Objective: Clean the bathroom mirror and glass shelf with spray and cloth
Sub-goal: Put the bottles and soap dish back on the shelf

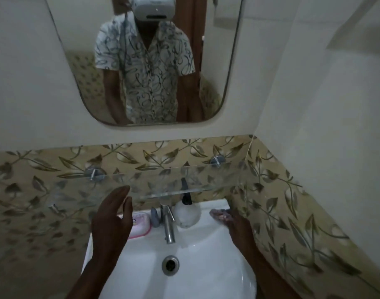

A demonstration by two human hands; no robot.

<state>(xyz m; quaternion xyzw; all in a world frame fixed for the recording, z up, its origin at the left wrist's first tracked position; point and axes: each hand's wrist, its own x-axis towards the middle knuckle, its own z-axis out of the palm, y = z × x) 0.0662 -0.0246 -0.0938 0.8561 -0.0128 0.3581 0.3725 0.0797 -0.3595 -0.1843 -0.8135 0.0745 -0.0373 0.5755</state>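
A rounded mirror (61, 24) hangs on the white wall and reflects a person in a patterned shirt. Below it a clear glass shelf (154, 180) juts out on two chrome pegs. A white spray bottle with a black trigger (186, 212) stands on the sink's back ledge, under the shelf. My left hand (113, 216) hovers over the sink's left side with its fingers apart, holding nothing. My right hand (238, 225) rests at the sink's back right corner, its fingers on a crumpled purple cloth (219, 213).
A white sink (206, 277) with a drain fills the foreground. A chrome tap (168, 225) rises at its back, with a pink soap dish (141, 225) and a small grey object (155, 216) to its left. Leaf-patterned tiles cover the walls, and the right wall is close.
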